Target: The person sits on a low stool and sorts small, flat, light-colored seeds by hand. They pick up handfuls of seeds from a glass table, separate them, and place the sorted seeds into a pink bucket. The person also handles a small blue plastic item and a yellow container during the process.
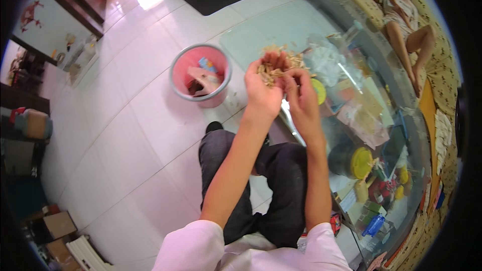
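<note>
My left hand (263, 92) is cupped, palm up, over the near edge of the glass table. In its palm lies a heap of small tan seeds or husks (268, 75). My right hand (302, 96) is beside it, fingers bent in towards the palm and touching or nearly touching the heap. Whether its fingertips pinch a seed is hidden. Beyond both hands, a pile of similar tan husks (298, 60) sits on the glass table (260, 32). Left of my hands, a pink bin (211, 102) with a grey rim stands on the floor, with wrappers inside.
Crumpled clear plastic bags (324, 60) lie right of the husk pile. A yellow-lidded jar (361, 162) and various small items show at or under the glass. A person (404, 19) reclines on the patterned sofa (444, 71). Boxes (60, 224) stand at lower left.
</note>
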`<action>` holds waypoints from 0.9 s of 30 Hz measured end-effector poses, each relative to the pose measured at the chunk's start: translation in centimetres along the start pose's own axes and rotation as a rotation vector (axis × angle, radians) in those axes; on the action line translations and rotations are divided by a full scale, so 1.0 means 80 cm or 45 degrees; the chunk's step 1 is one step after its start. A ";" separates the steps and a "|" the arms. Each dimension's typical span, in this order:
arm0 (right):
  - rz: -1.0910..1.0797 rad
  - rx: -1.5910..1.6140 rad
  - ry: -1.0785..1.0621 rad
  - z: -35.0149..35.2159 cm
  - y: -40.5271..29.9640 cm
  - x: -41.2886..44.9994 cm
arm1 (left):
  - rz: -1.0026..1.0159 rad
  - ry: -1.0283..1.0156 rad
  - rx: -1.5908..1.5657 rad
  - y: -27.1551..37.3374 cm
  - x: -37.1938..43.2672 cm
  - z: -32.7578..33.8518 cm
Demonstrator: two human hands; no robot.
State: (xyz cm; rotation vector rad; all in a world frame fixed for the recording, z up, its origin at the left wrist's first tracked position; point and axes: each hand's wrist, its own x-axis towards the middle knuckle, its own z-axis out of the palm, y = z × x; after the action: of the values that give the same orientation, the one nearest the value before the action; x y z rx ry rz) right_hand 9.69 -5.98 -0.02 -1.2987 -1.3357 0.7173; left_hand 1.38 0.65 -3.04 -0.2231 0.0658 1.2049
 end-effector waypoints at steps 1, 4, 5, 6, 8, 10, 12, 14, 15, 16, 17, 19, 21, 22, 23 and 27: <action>0.041 -0.046 0.020 -0.003 -0.004 0.000 | -0.015 0.050 -0.018 0.003 -0.001 0.003; 0.138 0.138 -0.040 -0.003 -0.003 -0.001 | 0.055 0.082 0.046 0.012 -0.013 0.011; 0.197 0.251 -0.056 -0.001 -0.004 -0.001 | 0.055 0.068 0.035 0.017 -0.013 0.011; 0.210 0.323 -0.061 -0.003 -0.003 0.001 | 0.052 0.051 0.017 0.022 -0.013 0.011; 0.237 0.466 -0.068 -0.005 0.002 0.004 | 0.052 0.040 0.019 0.030 -0.014 0.011; 0.282 0.575 -0.041 -0.009 -0.002 0.007 | 0.071 0.086 0.022 0.033 -0.016 0.015; 0.344 0.656 0.005 -0.015 0.000 0.009 | 0.087 0.087 0.027 0.035 -0.021 0.020; 0.423 0.712 0.069 -0.021 0.009 0.012 | 0.078 0.096 0.030 0.040 -0.021 0.017; 0.443 0.695 0.102 -0.024 0.015 0.013 | 0.069 0.100 0.032 0.041 -0.019 0.016; 0.463 0.679 0.135 -0.028 0.021 0.014 | 0.059 0.091 0.017 0.042 -0.019 0.014; 0.483 0.664 0.168 -0.031 0.026 0.016 | 0.052 0.091 0.007 0.043 -0.018 0.013; 0.537 0.622 0.251 -0.033 0.033 0.016 | 0.041 0.099 -0.012 0.045 -0.017 0.010; 0.561 0.601 0.317 -0.036 0.039 0.017 | 0.038 0.065 -0.001 0.046 -0.017 0.008; 0.557 0.601 0.340 -0.037 0.041 0.017 | 0.033 0.049 0.004 0.046 -0.018 0.006; 0.553 0.599 0.363 -0.038 0.044 0.018 | 0.020 0.059 0.003 0.046 -0.019 0.005; 0.476 0.536 0.346 -0.035 0.047 0.019 | 0.009 0.073 -0.004 0.049 -0.019 0.007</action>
State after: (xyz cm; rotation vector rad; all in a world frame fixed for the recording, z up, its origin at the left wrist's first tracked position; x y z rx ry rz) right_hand 13.65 -4.42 -2.44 -1.2545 -0.6817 0.9782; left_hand -2.89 0.71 -2.74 -0.2603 0.1152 1.2054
